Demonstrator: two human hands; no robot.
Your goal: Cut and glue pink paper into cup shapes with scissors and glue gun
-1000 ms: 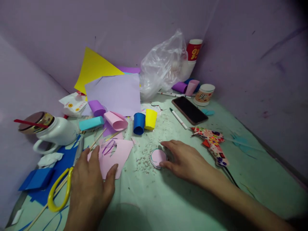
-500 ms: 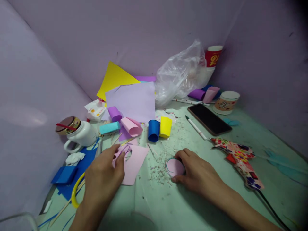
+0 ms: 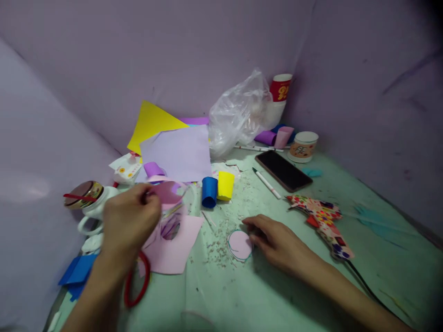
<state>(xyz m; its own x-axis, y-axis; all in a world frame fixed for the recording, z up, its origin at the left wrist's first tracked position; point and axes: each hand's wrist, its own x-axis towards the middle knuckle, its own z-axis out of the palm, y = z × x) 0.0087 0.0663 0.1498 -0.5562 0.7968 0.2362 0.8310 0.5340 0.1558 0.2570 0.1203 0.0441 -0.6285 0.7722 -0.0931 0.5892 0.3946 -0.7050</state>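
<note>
My left hand (image 3: 133, 216), blurred by motion, is closed above the left side of the table. Its fingers are on a curled pink paper piece (image 3: 168, 193); the exact grip is partly hidden. Below lies a flat pink sheet (image 3: 187, 240) with a round hole cut in it. A red ring-shaped handle (image 3: 137, 282) shows beside my left wrist. On the table, a round pink paper disc (image 3: 240, 244) with a dark green outline lies flat. My right hand (image 3: 268, 237) rests at its right edge, fingers loosely curved and apart, not pinching it.
A blue paper cup (image 3: 209, 192) and a yellow one (image 3: 225, 185) stand mid-table. Behind are a lilac sheet (image 3: 180, 152) and a plastic bag (image 3: 235, 115). To the right lie a marker (image 3: 266, 183), a phone (image 3: 284, 170) and a flower-patterned glue gun (image 3: 320, 221). A white mug (image 3: 98, 207) is left.
My left hand has risen from the cut sheet and closed at the curled pink paper. My right fingers have loosened from the disc. The red handle now shows; the view has shifted slightly.
</note>
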